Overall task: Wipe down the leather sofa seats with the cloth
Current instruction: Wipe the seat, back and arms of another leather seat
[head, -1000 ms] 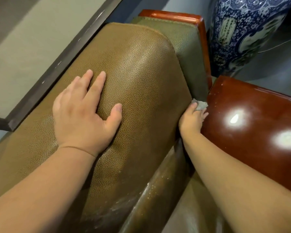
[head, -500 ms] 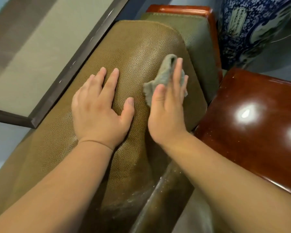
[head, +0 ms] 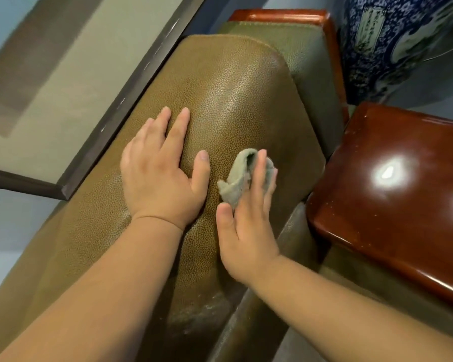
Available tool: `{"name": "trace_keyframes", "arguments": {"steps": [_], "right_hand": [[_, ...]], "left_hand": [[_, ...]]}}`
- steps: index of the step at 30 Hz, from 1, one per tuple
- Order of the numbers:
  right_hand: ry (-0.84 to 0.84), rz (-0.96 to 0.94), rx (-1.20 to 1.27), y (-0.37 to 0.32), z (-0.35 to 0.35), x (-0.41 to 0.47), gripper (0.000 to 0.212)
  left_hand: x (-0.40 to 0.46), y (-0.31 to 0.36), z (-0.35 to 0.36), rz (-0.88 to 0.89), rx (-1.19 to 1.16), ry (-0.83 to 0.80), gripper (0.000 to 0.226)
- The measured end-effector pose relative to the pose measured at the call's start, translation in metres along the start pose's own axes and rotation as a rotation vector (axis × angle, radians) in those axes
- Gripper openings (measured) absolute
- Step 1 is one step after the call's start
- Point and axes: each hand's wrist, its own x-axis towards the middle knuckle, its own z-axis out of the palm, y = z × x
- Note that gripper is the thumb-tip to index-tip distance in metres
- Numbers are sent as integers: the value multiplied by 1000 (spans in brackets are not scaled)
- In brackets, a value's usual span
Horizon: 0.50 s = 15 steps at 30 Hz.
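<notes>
Now back on the cushion [head: 236,105] face: right hand [head: 249,231], fingers straight, pressing cloth [head: 237,178] flat, dragged lower than half a second ago (out of the armrest [head: 392,194] gap). Left hand [head: 162,178] flat, empty, bracing alongside. Wiping stroke underway.

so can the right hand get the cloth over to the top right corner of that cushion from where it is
Probably yes. The right hand presses the cloth flat on the leather cushion, and bare leather runs from there to that corner. The left hand rests off to the other side.
</notes>
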Motion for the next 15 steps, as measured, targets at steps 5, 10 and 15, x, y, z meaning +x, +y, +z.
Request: {"name": "trace_keyframes", "arguments": {"steps": [5,10,15], "right_hand": [[169,572,-28,83,-34,44,63],[104,593,48,48,4,-8,73],[-99,416,37,17,1,-40,81]], "left_hand": [[0,-2,3,-3,-8,6,67],[1,-5,8,-3,-3,36,65],[0,3,-1,-34,88,-49,68]]}}
